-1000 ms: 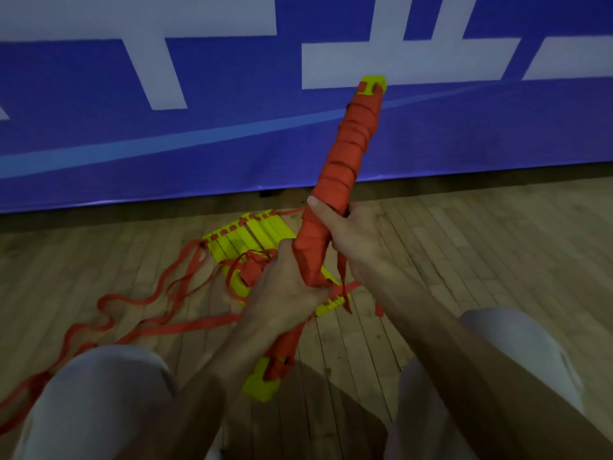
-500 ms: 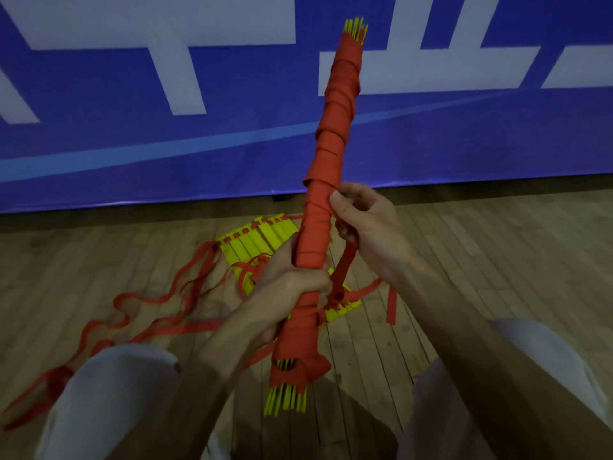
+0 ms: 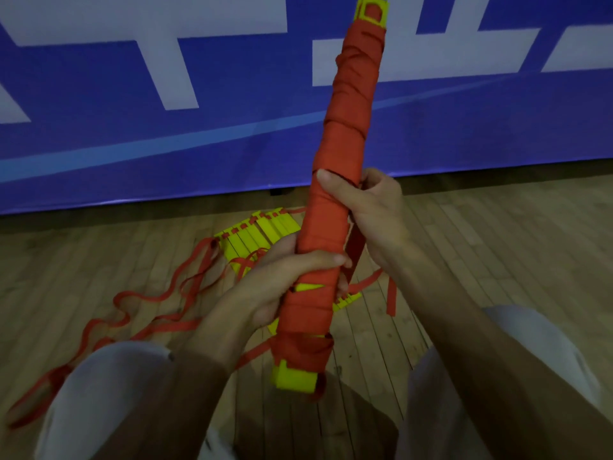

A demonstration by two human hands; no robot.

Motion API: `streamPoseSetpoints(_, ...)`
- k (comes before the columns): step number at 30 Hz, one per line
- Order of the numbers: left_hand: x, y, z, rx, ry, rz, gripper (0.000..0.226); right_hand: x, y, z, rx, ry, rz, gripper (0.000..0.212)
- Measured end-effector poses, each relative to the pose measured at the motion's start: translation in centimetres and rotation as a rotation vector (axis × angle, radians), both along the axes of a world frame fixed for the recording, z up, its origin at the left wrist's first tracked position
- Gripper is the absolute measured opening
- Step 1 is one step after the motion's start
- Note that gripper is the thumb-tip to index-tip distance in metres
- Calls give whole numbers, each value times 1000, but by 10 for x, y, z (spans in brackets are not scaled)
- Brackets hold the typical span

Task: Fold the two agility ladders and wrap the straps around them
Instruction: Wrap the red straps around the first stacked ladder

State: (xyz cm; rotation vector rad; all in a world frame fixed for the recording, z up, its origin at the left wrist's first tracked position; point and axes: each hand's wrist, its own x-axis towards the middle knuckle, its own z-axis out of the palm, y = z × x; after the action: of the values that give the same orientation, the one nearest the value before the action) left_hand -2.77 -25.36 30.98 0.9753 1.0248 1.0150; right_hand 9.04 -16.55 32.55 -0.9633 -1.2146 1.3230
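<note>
The left hand [image 3: 285, 287] grips the lower part of the folded ladder [image 3: 345, 154], fingers curled round it. The right hand [image 3: 374, 217] clasps it just above, thumb across the front, seemingly pinching a strap tail [image 3: 356, 247] too. The bundle's long axis runs from the lap up toward the blue banner [image 3: 99, 154], leaning right, wound in red strap, yellow ends bare. The second ladder [image 3: 252, 237] lies on the floor [image 3: 497, 244] behind.

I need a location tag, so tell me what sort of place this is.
Probably an indoor sports hall: a floor of pale wooden strips, a long blue wall banner with big white lettering, a strap-wrapped yellow agility ladder bundle held up and a folded yellow plastic agility ladder on the floor.
</note>
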Motion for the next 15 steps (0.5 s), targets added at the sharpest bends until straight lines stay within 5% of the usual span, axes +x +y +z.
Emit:
streamPoseSetpoints(3, 11, 10, -17, -53, 255, 221, 24, -3, 8, -13, 71, -236, -225, 49)
streamPoseSetpoints(6, 18, 15, -30, 26, 662, 329, 46, -4, 8, -21, 53, -250, -254, 49)
streamPoseSetpoints(8, 23, 14, -34, 81, 777, 386, 53, -4, 5, -17, 86, -277, -260, 48)
streamPoseSetpoints(15, 27, 3, -26, 60, 376, 409, 32, 2, -3, -4, 398, -464, -160, 39)
